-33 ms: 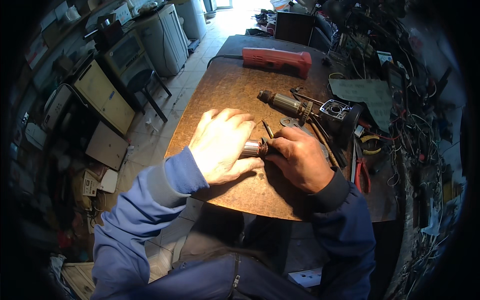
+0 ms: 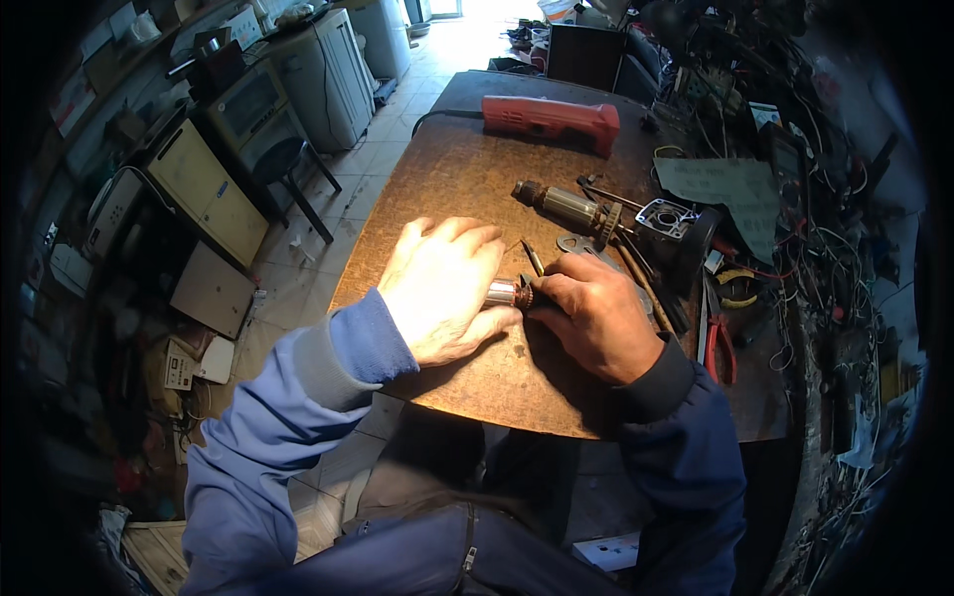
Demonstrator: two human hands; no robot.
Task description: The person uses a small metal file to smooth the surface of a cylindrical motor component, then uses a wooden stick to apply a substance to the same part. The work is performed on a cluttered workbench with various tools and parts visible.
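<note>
A small motor armature [image 2: 503, 292] with a shiny metal core and copper windings lies on the brown wooden table [image 2: 437, 184]. My left hand [image 2: 442, 288] is closed over it from the left and covers most of its body. At its right end, my right hand [image 2: 596, 313] pinches with thumb and forefinger beside the commutator. A dark edge shows at those fingertips, but what they hold is hidden. Just beyond them lies a thin pointed tool [image 2: 532, 256]. A flat grey metal plate [image 2: 572, 242] is partly behind the right hand.
Farther back lie a larger armature [image 2: 568, 206] and a red power tool housing [image 2: 552, 117]. At the right are a metal gear housing [image 2: 664, 218], red-handled pliers [image 2: 720, 348] and a multimeter [image 2: 788, 154] amid tangled wires. A dark stool [image 2: 281, 161] stands left of the table.
My left hand has shifted very slightly on the armature. The right hand and the things on the table look the same.
</note>
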